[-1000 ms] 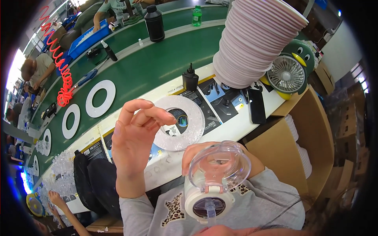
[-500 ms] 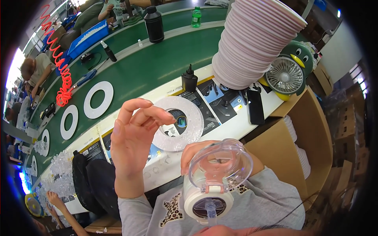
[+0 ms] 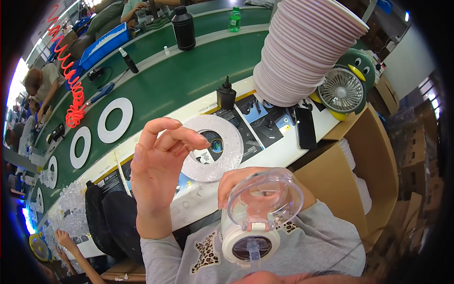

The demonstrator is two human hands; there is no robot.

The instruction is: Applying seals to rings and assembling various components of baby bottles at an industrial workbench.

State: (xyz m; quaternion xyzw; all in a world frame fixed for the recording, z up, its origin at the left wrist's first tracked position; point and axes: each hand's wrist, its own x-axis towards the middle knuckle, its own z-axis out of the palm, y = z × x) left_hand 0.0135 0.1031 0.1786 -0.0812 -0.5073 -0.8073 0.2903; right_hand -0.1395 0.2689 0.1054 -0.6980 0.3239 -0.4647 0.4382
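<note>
My right hand (image 3: 232,183) is wrapped round a white water bottle (image 3: 230,246), tilted close to me with its clear straw (image 3: 253,251) at the near end. The bottle's clear domed lid (image 3: 295,199) is flipped back on a pink hinge and covers part of the fingers. My left hand (image 3: 158,177) is raised above the table's near side, fingers loosely bent and apart, with nothing in them. Behind it a white speckled ring (image 3: 232,151) lies on printed sheets, partly hidden by the fingertips.
Tall stacked pale rings (image 3: 295,57) stand at the right, beside a phone (image 3: 306,128) and a penguin-shaped fan (image 3: 341,90). A black dropper bottle (image 3: 226,94) is nearby. An open carton (image 3: 331,189) sits right. More rings (image 3: 115,120) lie on the green belt (image 3: 156,90); people work at left.
The view has shifted very slightly. Both hands and the water bottle keep nearly the same pose.
</note>
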